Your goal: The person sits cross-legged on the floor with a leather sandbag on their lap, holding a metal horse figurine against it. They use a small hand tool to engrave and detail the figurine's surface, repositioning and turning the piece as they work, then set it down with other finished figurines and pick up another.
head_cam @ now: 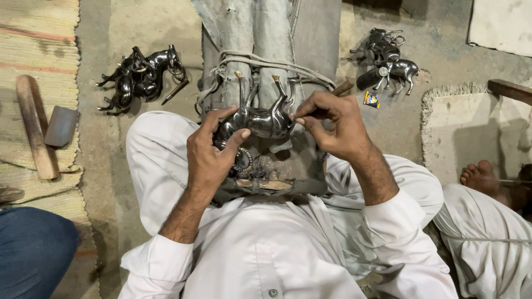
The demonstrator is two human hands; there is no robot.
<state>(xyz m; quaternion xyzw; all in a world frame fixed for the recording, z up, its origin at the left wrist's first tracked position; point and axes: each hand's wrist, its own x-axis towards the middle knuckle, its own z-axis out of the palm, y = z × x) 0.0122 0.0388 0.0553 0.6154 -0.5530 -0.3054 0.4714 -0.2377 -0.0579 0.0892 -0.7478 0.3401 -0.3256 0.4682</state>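
Both hands grip a shiny metal horse figure [257, 119] at frame centre: left hand [212, 153] wrapped round its rear, right hand [332, 124] pinching w/ fingertips at its front, atop a rope-bound wooden post [260, 28]. Bare concrete floor [141, 15] w/ more dark horse figures [141, 75] mid-left & upper right [388, 62]; woven mat [18, 41] w/ hammer [41, 127] far left.

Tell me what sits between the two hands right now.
In the head view, a shiny metal horse figurine lies upside down between the left hand and right hand, both gripping it.
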